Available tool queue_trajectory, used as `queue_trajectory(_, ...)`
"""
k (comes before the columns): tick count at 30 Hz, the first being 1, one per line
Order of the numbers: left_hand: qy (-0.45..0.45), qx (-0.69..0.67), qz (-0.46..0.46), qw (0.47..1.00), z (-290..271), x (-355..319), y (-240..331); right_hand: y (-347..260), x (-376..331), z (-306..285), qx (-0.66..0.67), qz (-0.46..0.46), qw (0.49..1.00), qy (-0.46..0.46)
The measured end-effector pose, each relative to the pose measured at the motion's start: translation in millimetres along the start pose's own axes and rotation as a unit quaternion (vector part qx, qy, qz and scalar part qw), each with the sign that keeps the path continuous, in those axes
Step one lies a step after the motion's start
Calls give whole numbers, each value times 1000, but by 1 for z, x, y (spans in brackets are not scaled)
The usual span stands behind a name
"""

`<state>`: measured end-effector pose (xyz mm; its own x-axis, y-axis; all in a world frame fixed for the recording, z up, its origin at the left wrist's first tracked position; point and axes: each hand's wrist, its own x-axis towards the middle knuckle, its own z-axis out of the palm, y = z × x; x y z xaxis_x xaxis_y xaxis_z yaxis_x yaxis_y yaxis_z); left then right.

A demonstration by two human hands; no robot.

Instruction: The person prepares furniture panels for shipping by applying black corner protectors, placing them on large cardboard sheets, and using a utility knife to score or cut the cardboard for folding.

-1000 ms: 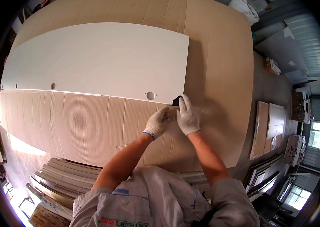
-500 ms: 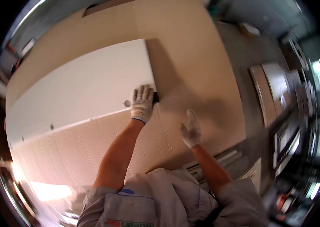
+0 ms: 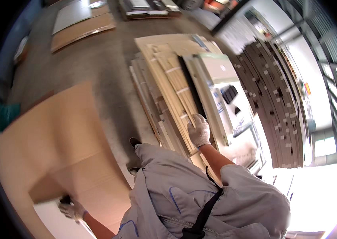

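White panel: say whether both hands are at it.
No, the left hand is at the white panel, the right hand over stacked boards.

At the near end of the cardboard sheet (image 3: 76, 131) lay a white panel (image 3: 51, 219), and the gloved left hand (image 3: 72, 210) was at its corner, right by a small black piece (image 3: 65, 198). To the right of the sheet, across a strip of floor (image 3: 110, 63), the gloved right hand (image 3: 199, 132) was over a stack of long pale boards (image 3: 166, 75); whether it touched them I couldn't tell. Farther right of the sheet stood a tall brown stack (image 3: 274, 107), and past its far edge lay flat boards (image 3: 84, 33)
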<state>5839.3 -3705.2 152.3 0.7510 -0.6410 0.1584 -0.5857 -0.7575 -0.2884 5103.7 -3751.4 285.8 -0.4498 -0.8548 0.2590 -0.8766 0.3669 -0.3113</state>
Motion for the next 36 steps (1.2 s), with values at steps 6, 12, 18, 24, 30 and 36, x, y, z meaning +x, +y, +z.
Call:
queue_trajectory(6, 65, 27, 6, 998, 10, -1, -10, 125, 17, -35, -95, 239, 960, 114)
queue_trajectory(12, 7, 35, -42, 999, -36, 2, 36, 269, 123, -26, -144, 476, 866, 59)
queue_trajectory(18, -72, 14, -121, 990, -35, 32, 62, 432, 83, -38, -16, 439, 896, -66)
queue_trajectory(24, -144, 10, -250, 958, -25, 32, 58, 409, 91, -44, -112, 450, 809, -360)
queue_trajectory(30, -169, 16, -328, 929, -26, 51, 76, 215, 192, 46, -125, 234, 839, -476)
queue_trajectory(36, -213, 21, -397, 893, -23, 68, 92, 9, 401, 137, -13, 125, 870, -477)
